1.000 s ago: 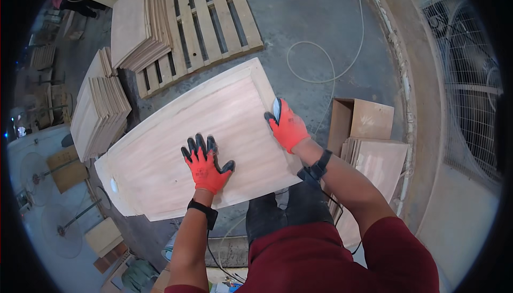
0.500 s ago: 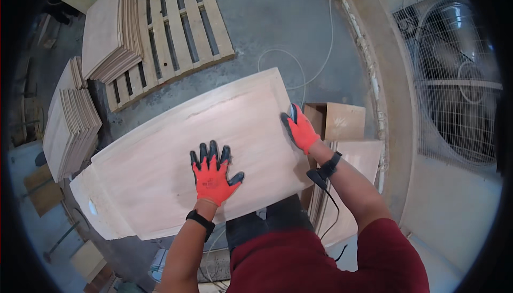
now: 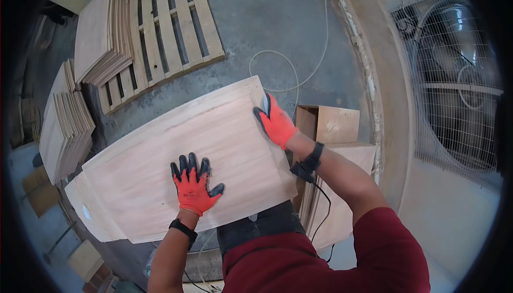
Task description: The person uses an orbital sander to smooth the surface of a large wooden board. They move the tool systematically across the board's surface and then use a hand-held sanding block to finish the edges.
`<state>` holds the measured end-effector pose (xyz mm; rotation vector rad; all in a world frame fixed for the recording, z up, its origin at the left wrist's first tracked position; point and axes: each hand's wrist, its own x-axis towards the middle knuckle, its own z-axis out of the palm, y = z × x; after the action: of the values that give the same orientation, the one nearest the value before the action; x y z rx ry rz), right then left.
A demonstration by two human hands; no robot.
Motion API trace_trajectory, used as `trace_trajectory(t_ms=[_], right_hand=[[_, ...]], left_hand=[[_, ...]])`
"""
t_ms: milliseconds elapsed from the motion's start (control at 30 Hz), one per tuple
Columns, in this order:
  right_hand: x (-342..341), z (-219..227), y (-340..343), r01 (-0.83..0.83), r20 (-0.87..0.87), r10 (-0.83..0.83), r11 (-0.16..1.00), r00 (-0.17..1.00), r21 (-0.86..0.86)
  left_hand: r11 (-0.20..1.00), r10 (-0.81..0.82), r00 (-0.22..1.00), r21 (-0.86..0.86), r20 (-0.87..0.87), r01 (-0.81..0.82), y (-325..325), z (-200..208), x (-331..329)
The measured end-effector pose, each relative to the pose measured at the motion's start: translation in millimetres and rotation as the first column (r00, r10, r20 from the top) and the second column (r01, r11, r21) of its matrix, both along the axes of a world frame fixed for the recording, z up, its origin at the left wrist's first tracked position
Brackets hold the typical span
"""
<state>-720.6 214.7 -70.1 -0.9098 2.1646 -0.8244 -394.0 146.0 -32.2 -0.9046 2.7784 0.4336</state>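
A large pale wooden panel lies at a slant in front of me, with a lighter strip along its left end. My left hand, in a red glove with black fingers, rests flat on its surface, fingers spread. At the panel's right end my right hand, gloved alike, is closed round a small light-blue object. Most of that object is hidden by the glove, so its kind does not show. The right fingers are at the panel's edge.
Beyond the panel lies a wooden pallet, with stacked panels on its left. Another stack leans farther left. An open wooden box stands on the right. A pale hose crosses the floor towards it. A caged fan fills the right wall.
The whole scene has shifted slightly left in view. My right hand has moved up along the panel's right end with the light-blue object. My left hand stays flat on the panel.
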Motion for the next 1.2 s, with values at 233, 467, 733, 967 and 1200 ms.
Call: trace_trajectory(t_ms=[233,467,733,967,1200], right_hand=[[-71.3,29.5,-94.9,-0.393,-0.022,0.404,0.9,0.915,0.191],[-98.9,15.4,-135.6,-0.688,0.012,0.709,0.679,0.705,0.258],[-64.2,12.2,-60.6,-0.228,-0.015,0.229,0.972,0.973,0.05],[-58.5,19.5,-77.6,-0.209,0.059,0.205,0.975,0.977,0.075],[21.1,18.4,75.4,0.044,0.348,-0.072,0.995,0.935,0.089]], left_hand=[[0.995,-0.021,1.0,-0.096,-0.002,0.02,2.4,-9.3,3.8],[0.996,0.068,0.99,0.049,0.123,-0.074,3.6,-9.7,2.6],[0.993,-0.008,0.998,-0.121,-0.061,0.001,0.8,3.7,-12.4],[1.0,0.006,1.0,-0.003,0.03,-0.006,6.6,-5.1,0.0],[0.999,0.049,0.981,-0.025,0.186,-0.045,8.1,-14.0,3.0]])
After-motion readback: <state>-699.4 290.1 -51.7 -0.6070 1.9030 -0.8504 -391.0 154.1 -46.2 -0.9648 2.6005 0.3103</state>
